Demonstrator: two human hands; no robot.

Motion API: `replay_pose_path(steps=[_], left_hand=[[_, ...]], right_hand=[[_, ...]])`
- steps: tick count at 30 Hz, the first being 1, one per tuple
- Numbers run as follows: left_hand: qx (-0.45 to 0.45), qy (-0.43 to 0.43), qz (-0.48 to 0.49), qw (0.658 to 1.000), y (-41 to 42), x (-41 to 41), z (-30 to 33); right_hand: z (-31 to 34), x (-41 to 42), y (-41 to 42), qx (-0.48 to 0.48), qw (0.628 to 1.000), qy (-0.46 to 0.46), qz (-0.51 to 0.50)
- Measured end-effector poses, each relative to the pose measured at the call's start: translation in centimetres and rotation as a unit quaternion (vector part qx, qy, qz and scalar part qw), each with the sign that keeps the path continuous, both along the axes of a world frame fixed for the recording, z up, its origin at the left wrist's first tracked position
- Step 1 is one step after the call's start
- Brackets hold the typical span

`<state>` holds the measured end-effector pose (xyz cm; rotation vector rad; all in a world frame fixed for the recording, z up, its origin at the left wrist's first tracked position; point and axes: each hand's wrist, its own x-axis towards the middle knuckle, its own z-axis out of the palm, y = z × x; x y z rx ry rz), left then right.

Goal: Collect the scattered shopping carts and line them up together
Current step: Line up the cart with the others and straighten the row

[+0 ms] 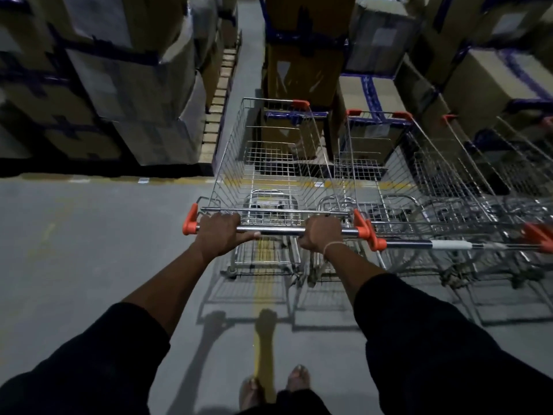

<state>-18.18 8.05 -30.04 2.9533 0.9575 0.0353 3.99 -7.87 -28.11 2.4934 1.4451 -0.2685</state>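
Both hands grip cart handle (pixel 278 231) | carts (pixel 449 187) alongside right

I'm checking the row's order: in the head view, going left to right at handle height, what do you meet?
Orange left end cap → left hand → right hand → orange right end cap → neighbouring cart's handle → its far orange cap.
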Motion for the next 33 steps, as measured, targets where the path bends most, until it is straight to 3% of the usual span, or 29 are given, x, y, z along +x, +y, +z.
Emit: replay_pose_path(steps=[7, 14, 21, 26, 29, 33], left_hand=[[-0.025, 0.014, 0.004, 1.0, -0.1, -0.1, 0.1], [-0.038, 0.088, 0.036, 0.995, -1.7, -0.2, 1.7], [-0.074, 0.095, 0.05, 0.991, -3.0, 0.1, 2.1], [-0.12, 0.075, -0.005, 0.99, -5.6, 3.7, 2.0], [-0.142, 0.061, -0.059, 0.986, -9.2, 8.3, 2.4], [-0.155, 0.064, -0.096, 0.981, -13.5, 14.3, 2.2]], right_hand=[[-1.5, -0.8, -3.6, 0.132, 0.989, 0.052, -0.043], [-1.6, -1.5, -4.3, 0.118, 0.988, 0.088, -0.052], [-1.0, -1.2, -5.3, 0.083, 0.992, 0.098, -0.017], [-0.4, -0.1, -6.0, 0.067, 0.983, 0.173, 0.009], [0.5, 1.2, -8.0, 0.181, 0.952, 0.245, -0.007], [0.7, 5.8, -12.0, 0.306, 0.945, 0.095, -0.068]])
